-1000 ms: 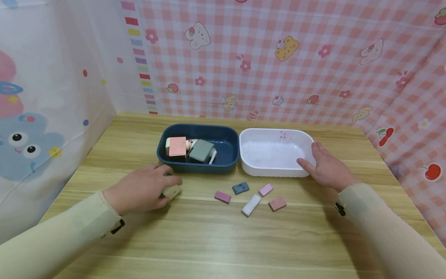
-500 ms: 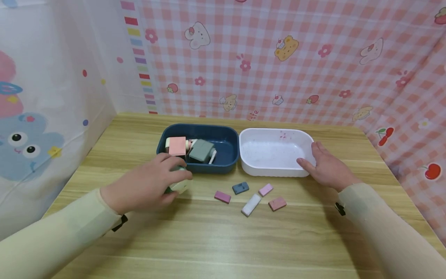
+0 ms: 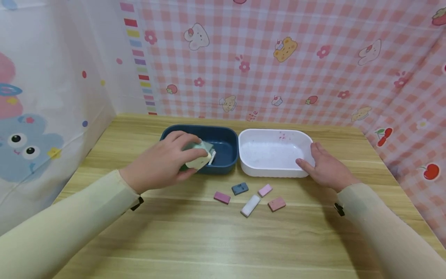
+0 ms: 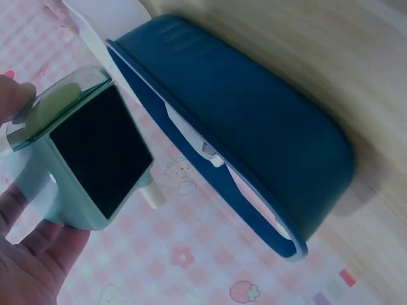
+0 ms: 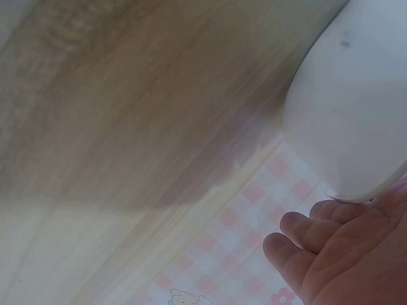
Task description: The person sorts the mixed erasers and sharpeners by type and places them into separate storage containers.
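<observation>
My left hand [image 3: 165, 159] holds a pale green crank pencil sharpener [image 4: 102, 152] over the left part of the dark blue box [image 3: 224, 149]. The sharpener has a black panel, a clear cover and a pale knob, and my fingers curl round its body. In the left wrist view it hangs beside the box's rim. A greyish green sharpener [image 3: 207, 146] shows partly inside the box, and a pink item [image 4: 248, 194] lies mostly hidden there. My right hand [image 3: 327, 168] rests at the right end of the white box [image 3: 273, 171], fingers extended and thumb over its near corner.
Several small erasers lie in front of the boxes: magenta [image 3: 222, 197], dark blue-grey [image 3: 240, 188], white [image 3: 250, 205], light pink [image 3: 265, 190] and dusky pink [image 3: 277, 204]. The boxes stand side by side on the wooden table [image 3: 223, 248], with a checked cloth [image 3: 261, 89] behind.
My left hand has lifted the green sharpener from the table left of the erasers and carried it up and right, over the blue box. The right hand stays at the white box.
</observation>
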Motion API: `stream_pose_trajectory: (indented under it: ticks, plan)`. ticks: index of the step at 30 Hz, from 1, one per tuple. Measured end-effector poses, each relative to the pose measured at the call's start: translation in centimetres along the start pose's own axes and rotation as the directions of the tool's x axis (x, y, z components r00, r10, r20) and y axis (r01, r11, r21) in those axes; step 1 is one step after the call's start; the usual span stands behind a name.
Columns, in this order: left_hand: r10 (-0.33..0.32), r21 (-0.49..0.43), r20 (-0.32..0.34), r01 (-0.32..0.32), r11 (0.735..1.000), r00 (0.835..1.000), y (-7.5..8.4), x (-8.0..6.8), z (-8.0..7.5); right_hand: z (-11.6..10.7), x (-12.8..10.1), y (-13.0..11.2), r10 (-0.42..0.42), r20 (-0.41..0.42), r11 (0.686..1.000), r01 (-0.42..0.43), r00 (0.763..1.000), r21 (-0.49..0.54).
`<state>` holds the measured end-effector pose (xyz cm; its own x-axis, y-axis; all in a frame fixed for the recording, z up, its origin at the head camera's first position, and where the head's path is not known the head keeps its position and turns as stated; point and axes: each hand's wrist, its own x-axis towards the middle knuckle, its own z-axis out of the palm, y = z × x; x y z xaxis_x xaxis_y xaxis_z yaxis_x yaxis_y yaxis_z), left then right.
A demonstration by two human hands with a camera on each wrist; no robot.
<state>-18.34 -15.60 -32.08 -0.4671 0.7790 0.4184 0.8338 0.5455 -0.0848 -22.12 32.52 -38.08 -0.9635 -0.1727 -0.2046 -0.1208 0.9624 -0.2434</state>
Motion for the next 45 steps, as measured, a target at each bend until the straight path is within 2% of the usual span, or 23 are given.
stream_pose_trajectory:
  ticks: [11, 21, 31, 41, 45]
  plan:
    - [0.007, 0.032, 0.009, -0.008, 0.999, 1.000, -0.7, 3.5, 1.9, 0.1, -0.1, -0.1, -0.002, -0.007, 1.000, 0.002, 1.000, -0.001]
    - [-0.009, 0.004, 0.014, 0.009, 1.000, 1.000, -1.3, 5.5, 3.9, 0.2, -0.1, -0.1, 0.006, -0.007, 1.000, -0.006, 1.000, 0.004]
    - [-0.097, -0.072, 0.069, 0.102, 0.992, 0.993, -1.2, 6.3, 5.7, 0.2, -0.1, -0.1, -0.001, -0.016, 1.000, 0.001, 1.000, -0.003]
    - [-0.081, -0.087, 0.088, 0.089, 0.992, 0.993, -0.8, 6.5, 7.2, 0.1, -0.3, -0.2, -0.001, -0.008, 1.000, 0.001, 1.000, 0.003]
    - [-0.101, -0.117, 0.107, 0.114, 0.987, 0.989, -0.6, 6.5, 7.3, 0.1, -0.4, -0.3, 0.002, -0.011, 1.000, -0.002, 1.000, 0.000]
